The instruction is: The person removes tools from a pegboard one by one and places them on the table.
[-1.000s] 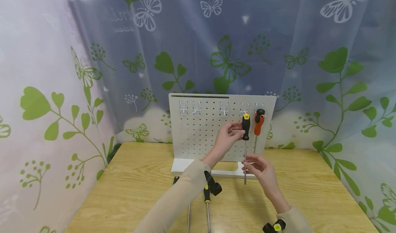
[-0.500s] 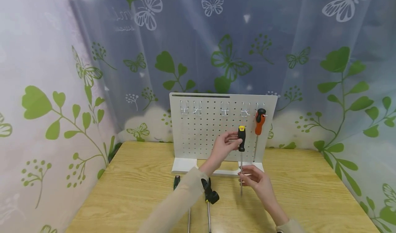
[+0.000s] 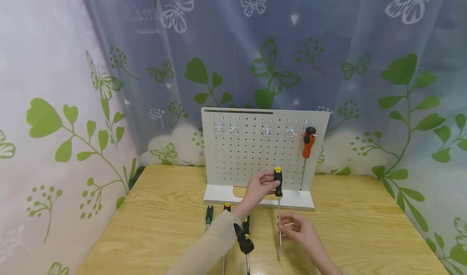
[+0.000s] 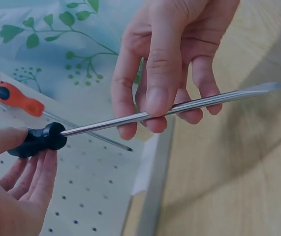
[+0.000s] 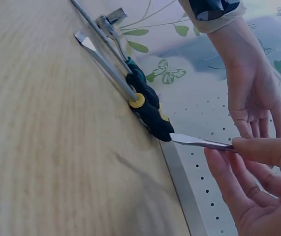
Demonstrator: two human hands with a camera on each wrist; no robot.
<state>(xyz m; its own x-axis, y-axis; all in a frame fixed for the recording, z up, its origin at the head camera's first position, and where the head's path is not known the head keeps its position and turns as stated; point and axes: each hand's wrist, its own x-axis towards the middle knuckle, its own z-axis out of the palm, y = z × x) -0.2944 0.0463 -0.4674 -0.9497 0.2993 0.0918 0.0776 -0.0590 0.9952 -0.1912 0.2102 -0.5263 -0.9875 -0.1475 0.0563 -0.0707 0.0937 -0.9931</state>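
In the head view, a black flathead screwdriver (image 3: pixel 278 182) with a yellow-capped handle hangs upright, tip down, in front of the pegboard (image 3: pixel 240 157). My left hand (image 3: pixel 258 189) pinches its handle between thumb and fingers. Lower down, my right hand (image 3: pixel 297 228) pinches the steel shaft; thumb and fingertips meet on it in the left wrist view. The flat tip (image 5: pixel 192 141) sticks out beyond the right fingers in the right wrist view. An orange and black screwdriver (image 3: pixel 308 144) hangs from the rightmost hook of the board.
Several wire hooks (image 3: pixel 267 127) line the board's upper part. On the wooden table (image 3: pixel 168 202), left of the hands, lie two yellow-and-black screwdrivers, one near my left wrist (image 3: pixel 246 226), and a green-handled ratchet (image 5: pixel 111 30). A patterned curtain (image 3: pixel 233 64) stands behind.
Both hands have moved down and slightly left, bringing the black screwdriver away from the hook beside the orange one and lower toward the table. Both keep their hold.
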